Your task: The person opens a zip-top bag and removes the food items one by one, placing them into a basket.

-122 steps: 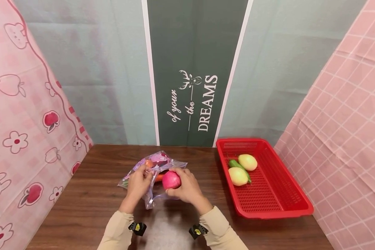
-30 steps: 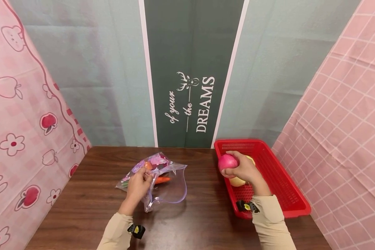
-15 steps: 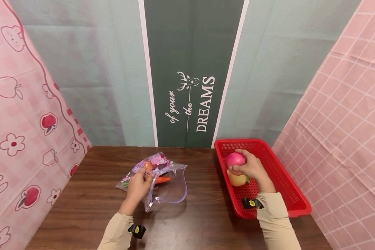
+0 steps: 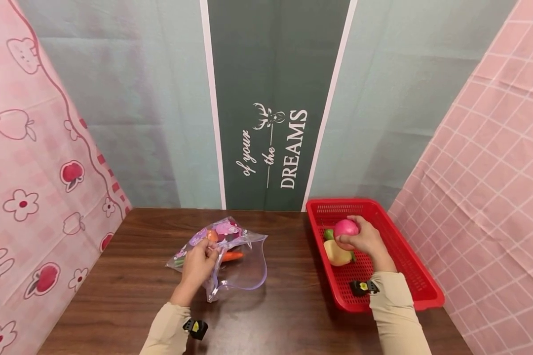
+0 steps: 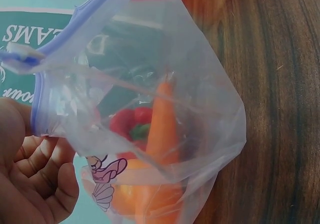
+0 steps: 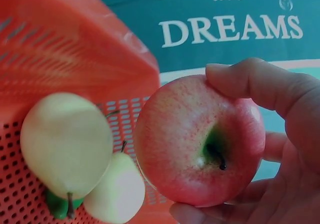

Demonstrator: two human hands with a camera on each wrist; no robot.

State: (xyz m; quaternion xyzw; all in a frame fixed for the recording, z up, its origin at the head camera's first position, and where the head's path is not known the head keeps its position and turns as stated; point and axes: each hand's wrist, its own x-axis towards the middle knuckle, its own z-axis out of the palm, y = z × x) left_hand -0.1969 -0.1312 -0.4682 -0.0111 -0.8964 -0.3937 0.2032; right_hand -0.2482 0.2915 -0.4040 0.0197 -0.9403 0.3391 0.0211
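Observation:
A red-pink apple (image 6: 195, 144) is gripped by my right hand (image 4: 365, 239), thumb on one side and fingers on the other. In the head view it hangs over the left half of a red plastic basket (image 4: 426, 293). Two pale yellow pears (image 6: 65, 144) lie in the basket with a green vegetable (image 4: 329, 234), partly hidden. My left hand (image 4: 198, 266) pinches the edge of a clear plastic bag (image 4: 250, 276) with purple trim, its mouth gaping to the right. Inside the bag are a carrot (image 5: 162, 129), a red bell pepper (image 5: 125, 123) and a round orange item (image 5: 127, 199).
The brown wooden table (image 4: 284, 320) carries both bag and basket, with bare wood between them. A printed cloth backdrop (image 4: 266, 74) rises behind the table's far edge. Pink curtains (image 4: 26, 162) flank it on the left and right.
My right hand has carried the apple from the bag's mouth rightward to above the basket, drifting further right over the last second. My left hand has stayed on the bag's edge.

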